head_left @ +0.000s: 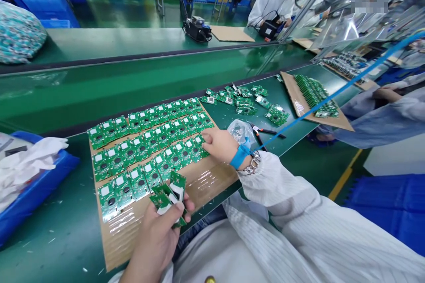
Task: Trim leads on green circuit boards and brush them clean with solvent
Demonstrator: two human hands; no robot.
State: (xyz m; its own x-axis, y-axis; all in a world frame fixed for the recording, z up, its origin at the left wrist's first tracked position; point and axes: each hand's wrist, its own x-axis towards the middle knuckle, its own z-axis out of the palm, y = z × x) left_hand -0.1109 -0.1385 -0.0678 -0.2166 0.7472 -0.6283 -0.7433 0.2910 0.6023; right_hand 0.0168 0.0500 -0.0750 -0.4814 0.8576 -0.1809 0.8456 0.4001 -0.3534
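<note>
My left hand (157, 230) is closed around a small stack of green circuit boards (178, 179) with white pads, held low over the front of a cardboard sheet (206, 183). Three rows of similar circuit boards (142, 150) lie on that sheet. My right hand (217, 143), wearing a blue wrist strap (241, 154), has its fingers pinched at the right end of the nearest row, on the last circuit board (200, 149) there. Its fingertips partly hide that board.
Loose circuit boards (245, 101) lie scattered beyond the sheet. Right of my hand are a clear plastic bag (239, 130) and cutters (270, 131). A blue cord (318, 106) crosses on the right. A blue bin (36, 203) stands left; co-workers sit beyond and right.
</note>
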